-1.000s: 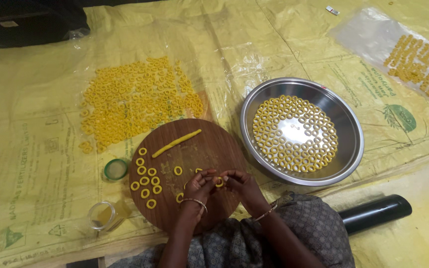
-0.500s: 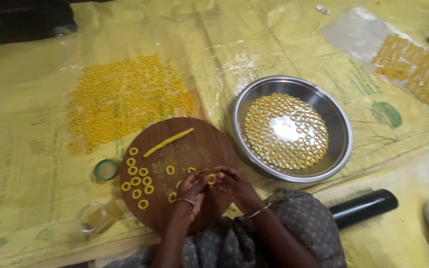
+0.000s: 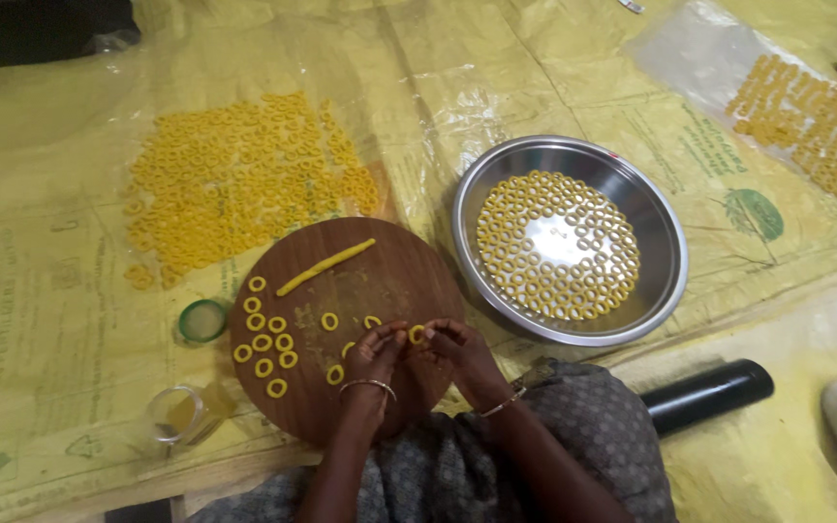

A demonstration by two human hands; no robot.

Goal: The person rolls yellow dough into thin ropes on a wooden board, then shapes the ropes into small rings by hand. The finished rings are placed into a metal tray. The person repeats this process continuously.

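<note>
Yellow plastic sheeting (image 3: 70, 291) covers the whole floor, crinkled and glossy, and I log what sits on it from the head view. Item one: round wooden board (image 3: 409, 276), near centre, carrying a short dough rope (image 3: 325, 267) on its far half and a cluster of finished dough rings (image 3: 265, 341) at its left. Item two: left hand (image 3: 372, 354) and right hand (image 3: 457, 351), fingertips pinched together over the board's near edge, closed on one small unfinished ring (image 3: 418, 335) held between them just above the wood; I cannot tell whether its ends are joined yet. Item three: steel pan (image 3: 666, 252), right of the board and just beside it, its floor lined with rings. Item four: large spread of rings (image 3: 234, 179) on the sheet, far left. Item five: second batch of rings (image 3: 806, 111) on a clear sheet, far right. Item six: green-rimmed lid (image 3: 202, 320) and a clear jar (image 3: 178, 415), left of the board; a black cylinder (image 3: 704, 395) lies near right. Risks, as I judge them: too hard a pinch could flatten or tear the soft ring; a weak seam could open when it is set down; wrists hovering low over the board could smear the loose rings beside them; the rope may dry and crack while it waits.
</note>
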